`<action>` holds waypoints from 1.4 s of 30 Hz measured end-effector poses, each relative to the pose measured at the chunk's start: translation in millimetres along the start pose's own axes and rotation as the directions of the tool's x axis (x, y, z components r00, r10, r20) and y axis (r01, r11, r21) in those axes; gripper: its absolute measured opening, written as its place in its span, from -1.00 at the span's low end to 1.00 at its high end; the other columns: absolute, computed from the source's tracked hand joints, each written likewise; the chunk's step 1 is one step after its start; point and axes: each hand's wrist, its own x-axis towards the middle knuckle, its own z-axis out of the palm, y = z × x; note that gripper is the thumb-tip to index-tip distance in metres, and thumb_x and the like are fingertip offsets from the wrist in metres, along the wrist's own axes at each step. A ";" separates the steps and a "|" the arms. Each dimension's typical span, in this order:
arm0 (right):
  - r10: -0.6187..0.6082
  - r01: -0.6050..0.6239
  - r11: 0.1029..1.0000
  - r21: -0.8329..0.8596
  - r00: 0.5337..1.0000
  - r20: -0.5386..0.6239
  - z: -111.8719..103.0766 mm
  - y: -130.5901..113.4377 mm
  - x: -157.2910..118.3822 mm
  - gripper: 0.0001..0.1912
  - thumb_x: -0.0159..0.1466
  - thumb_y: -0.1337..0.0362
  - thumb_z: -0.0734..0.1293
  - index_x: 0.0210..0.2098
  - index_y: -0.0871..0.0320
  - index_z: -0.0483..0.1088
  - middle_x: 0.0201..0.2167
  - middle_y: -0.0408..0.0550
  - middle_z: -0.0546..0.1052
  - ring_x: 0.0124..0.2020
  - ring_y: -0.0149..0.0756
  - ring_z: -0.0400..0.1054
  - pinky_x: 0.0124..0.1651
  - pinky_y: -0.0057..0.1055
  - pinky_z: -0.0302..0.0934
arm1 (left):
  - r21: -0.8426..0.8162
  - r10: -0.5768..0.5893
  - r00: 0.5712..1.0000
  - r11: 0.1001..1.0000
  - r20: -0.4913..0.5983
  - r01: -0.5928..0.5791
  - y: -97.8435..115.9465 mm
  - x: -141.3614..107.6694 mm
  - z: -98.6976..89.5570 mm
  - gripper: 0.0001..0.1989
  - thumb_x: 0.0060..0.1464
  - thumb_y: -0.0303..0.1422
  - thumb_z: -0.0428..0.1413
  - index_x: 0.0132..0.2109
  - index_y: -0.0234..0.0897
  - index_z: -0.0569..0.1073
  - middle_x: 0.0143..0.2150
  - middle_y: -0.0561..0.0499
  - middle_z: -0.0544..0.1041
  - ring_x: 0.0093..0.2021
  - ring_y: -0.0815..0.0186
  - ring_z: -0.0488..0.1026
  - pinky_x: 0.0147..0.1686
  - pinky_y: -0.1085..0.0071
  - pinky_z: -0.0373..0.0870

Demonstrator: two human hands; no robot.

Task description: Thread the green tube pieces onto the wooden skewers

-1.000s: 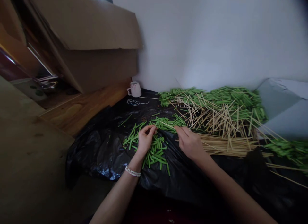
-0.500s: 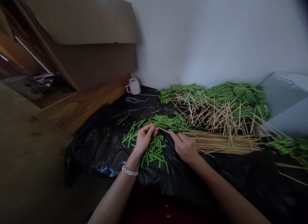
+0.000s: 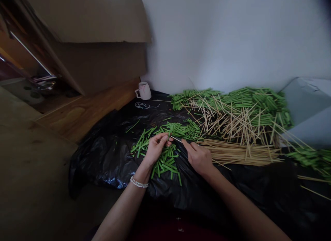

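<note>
My left hand (image 3: 156, 148), with a beaded bracelet (image 3: 139, 182) at the wrist, pinches a short cut green stem (image 3: 169, 133) between thumb and fingers. My right hand (image 3: 199, 158) is closed on a thin wooden skewer (image 3: 176, 139), its index finger stretched along it. The skewer points left, its tip at the green stem; whether it has gone through is too small to tell. Loose cut stems (image 3: 167, 165) lie under and around my left hand. Just right of my right hand lies a bundle of bare skewers (image 3: 243, 153).
Black plastic sheeting (image 3: 100, 165) covers the work surface. Behind the bundle are skewers (image 3: 230, 122) with green stems (image 3: 243, 97) on their ends, heaped against the white wall (image 3: 232, 37). A mug (image 3: 144, 91) and string (image 3: 144, 105) sit at the back, near a cardboard box (image 3: 103, 61).
The green stem at my left fingertips now stands more upright and shows more clearly. Both hands stay in nearly the same place, and the view has shifted slightly.
</note>
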 end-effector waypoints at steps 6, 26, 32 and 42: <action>-0.003 0.003 1.000 0.001 1.000 0.010 0.0 -0.3 -0.5 -0.56 0.26 0.45 0.17 0.09 0.14 0.39 -0.48 -0.14 0.43 -0.50 -0.41 0.23 -0.40 -0.40 0.01 | 0.010 -0.014 1.000 1.000 -0.019 0.014 3.1 -1.2 2.0 -0.67 0.04 -0.22 0.22 -0.12 -0.38 0.54 -0.32 -0.09 0.62 -0.43 0.38 0.48 -0.35 0.43 0.45; 0.005 -0.006 1.000 0.026 1.000 0.029 -1.9 -6.7 -0.5 -0.59 0.24 0.46 0.19 0.04 0.17 0.42 -0.47 -0.14 0.44 -0.49 -0.40 0.25 -0.39 -0.38 0.02 | 0.027 -0.090 0.995 0.996 0.038 0.089 3.5 -0.1 -0.5 -0.71 -0.02 -0.21 0.26 -0.21 -0.35 0.58 -0.36 -0.06 0.60 -0.47 0.40 0.44 -0.38 0.45 0.42; 0.001 -0.001 0.999 0.046 1.000 0.013 -2.7 -7.3 0.6 -0.61 0.26 0.45 0.17 0.04 0.17 0.42 -0.48 -0.13 0.45 -0.49 -0.40 0.26 -0.39 -0.39 0.02 | -0.078 -0.076 0.997 0.994 0.000 0.076 -1.7 3.3 -4.6 -0.79 -0.09 -0.29 0.31 -0.31 -0.33 0.58 -0.40 0.01 0.59 -0.48 0.46 0.42 -0.39 0.50 0.38; 0.041 -0.042 0.993 0.114 0.999 0.013 -5.4 -12.7 2.9 -0.63 0.30 0.45 0.13 0.00 0.21 0.44 -0.47 -0.12 0.46 -0.48 -0.40 0.29 -0.39 -0.40 0.03 | -0.147 -0.141 0.990 0.979 0.019 0.142 -2.4 5.7 -4.8 -0.79 -0.18 -0.31 0.36 -0.37 -0.34 0.60 -0.46 0.01 0.57 -0.54 0.49 0.39 -0.47 0.54 0.34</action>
